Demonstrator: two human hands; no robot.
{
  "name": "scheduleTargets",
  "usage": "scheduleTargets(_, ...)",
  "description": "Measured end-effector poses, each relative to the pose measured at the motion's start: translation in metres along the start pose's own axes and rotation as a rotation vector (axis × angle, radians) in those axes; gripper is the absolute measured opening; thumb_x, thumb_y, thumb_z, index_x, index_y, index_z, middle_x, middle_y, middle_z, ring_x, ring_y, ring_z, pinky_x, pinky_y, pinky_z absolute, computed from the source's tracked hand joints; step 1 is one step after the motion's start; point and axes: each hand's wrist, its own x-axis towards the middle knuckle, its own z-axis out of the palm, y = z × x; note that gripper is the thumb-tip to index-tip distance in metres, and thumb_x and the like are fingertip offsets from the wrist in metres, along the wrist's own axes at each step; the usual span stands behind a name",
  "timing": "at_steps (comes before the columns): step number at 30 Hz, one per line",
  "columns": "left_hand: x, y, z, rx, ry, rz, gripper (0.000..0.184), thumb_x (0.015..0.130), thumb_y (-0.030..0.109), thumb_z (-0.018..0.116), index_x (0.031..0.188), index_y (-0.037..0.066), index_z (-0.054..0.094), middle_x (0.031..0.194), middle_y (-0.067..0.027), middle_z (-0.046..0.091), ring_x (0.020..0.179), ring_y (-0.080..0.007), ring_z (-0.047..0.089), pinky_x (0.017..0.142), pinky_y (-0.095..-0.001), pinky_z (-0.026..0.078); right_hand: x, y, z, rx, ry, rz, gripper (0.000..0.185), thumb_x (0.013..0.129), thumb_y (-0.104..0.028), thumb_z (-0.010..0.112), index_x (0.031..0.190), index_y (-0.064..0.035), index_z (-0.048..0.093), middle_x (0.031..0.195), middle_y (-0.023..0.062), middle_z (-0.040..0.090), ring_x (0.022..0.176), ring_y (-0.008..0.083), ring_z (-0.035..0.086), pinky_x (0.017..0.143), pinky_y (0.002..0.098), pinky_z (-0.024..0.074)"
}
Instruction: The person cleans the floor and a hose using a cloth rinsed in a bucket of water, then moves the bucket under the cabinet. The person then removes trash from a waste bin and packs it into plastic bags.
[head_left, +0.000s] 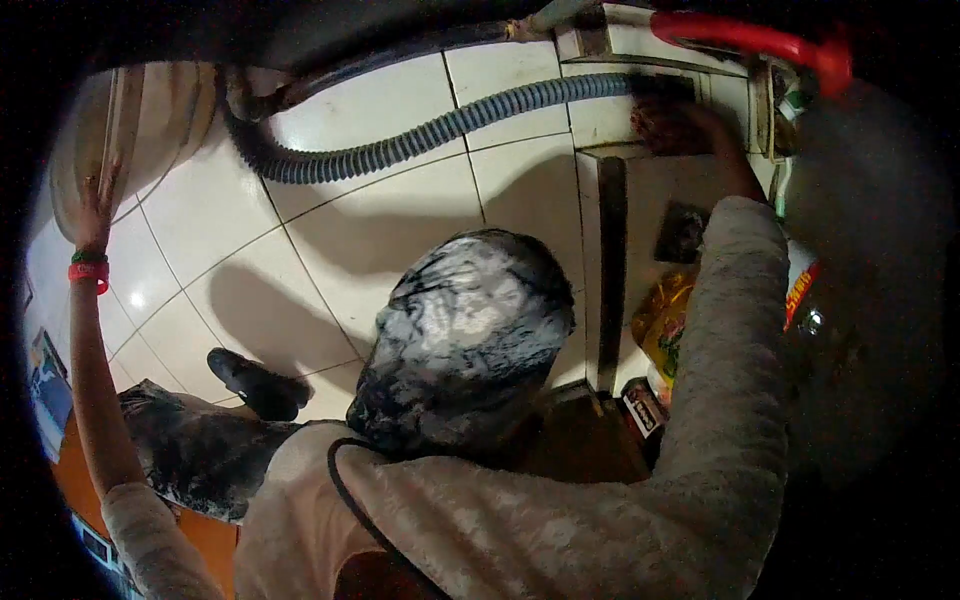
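Pale tiled floor point(165, 250) down here, murky round the edges. Grey corrugated hose point(465, 120) lies across it, one end right at the right grip point(682, 122), the rest curving away to the left grip's side. As for how far along things are: I'd say the hose is laid out and its end is up by the dark patch point(690, 88) next to the right grip. Whether it's seated in anything, no clue, too shadowy. Right fingers look bent, but can't tell how far they're closed or if they've got hold of the hose. Left grip point(91, 220) is way off at the other side, fingers stretched along a pale rounded container point(95, 130); can't tell if that's a grasp or just a touch. Dark pipe point(400, 60) runs beyond the hose, red tube point(750, 35) past the right grip, yellow packet point(662, 310) on the near side of it. Patterned knee point(460, 330) between both grips.
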Motion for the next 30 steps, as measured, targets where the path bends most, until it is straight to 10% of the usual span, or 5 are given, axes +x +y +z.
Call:
scheduleTargets(11, 0.006, 0.032, 0.005, 0.130, 0.187, 0.044, 0.048, 0.090, 0.009, 0.037, 0.135, 0.025, 0.034, 0.134, -0.0115, 0.039, 0.119, -0.0316, 0.041, 0.097, -0.0393, 0.036, 0.059, 0.024, 0.096, -0.180, 0.061, 0.292, 0.031, 0.081, -0.034, 0.061, 0.098, -0.0077, 0.064, 0.098, 0.0087, 0.063, 0.086, 0.0179, 0.059, 0.071, 0.0326, 0.0475)
scheduleTargets(19, 0.007, 0.127, -0.050, 0.402, 0.111, 0.089, 0.040, 0.090, 0.039, 0.039, 0.124, 0.021, 0.047, 0.110, -0.0114, 0.058, 0.094, -0.0311, 0.059, 0.087, -0.0412, 0.043, -0.026, -0.003, 0.285, -1.304, 0.211, -0.034, 0.047, 0.074, -0.036, 0.065, 0.108, -0.0050, 0.058, 0.104, 0.0088, 0.060, 0.089, 0.0178, 0.058, 0.076, 0.0332, 0.0464)
scheduleTargets(21, 0.000, 0.173, -0.084, 0.234, -0.010, -0.251, 0.049, 0.088, 0.053, 0.033, 0.113, 0.017, 0.055, 0.103, -0.0135, 0.061, 0.089, -0.0338, 0.060, 0.085, -0.0487, 0.042, -0.051, -0.002, 0.305, -1.029, 0.117, -0.071, 0.049, 0.074, -0.036, 0.064, 0.110, -0.0049, 0.056, 0.106, 0.0087, 0.059, 0.092, 0.0181, 0.057, 0.078, 0.0334, 0.0458)
scheduleTargets(25, 0.001, 0.168, -0.079, 0.201, 0.099, -0.170, 0.062, 0.084, 0.063, 0.031, 0.102, 0.012, 0.061, 0.096, -0.0197, 0.061, 0.089, -0.0372, 0.059, 0.081, -0.0504, 0.043, -0.111, 0.014, 0.309, 0.055, -0.170, -0.167, 0.057, 0.072, -0.037, 0.063, 0.117, -0.0046, 0.050, 0.115, 0.0083, 0.054, 0.103, 0.0195, 0.052, 0.083, 0.0345, 0.0436)
scheduleTargets(30, 0.001, 0.170, -0.083, 0.142, 0.040, -0.093, 0.065, 0.083, 0.064, 0.032, 0.106, 0.011, 0.060, 0.099, -0.0230, 0.059, 0.090, -0.0392, 0.058, 0.079, -0.0459, 0.045, -0.171, 0.071, 0.271, 0.206, 0.117, 0.013, 0.057, 0.074, -0.031, 0.062, 0.122, -0.0058, 0.043, 0.126, 0.0068, 0.044, 0.103, 0.0160, 0.049, 0.084, 0.0320, 0.0423)
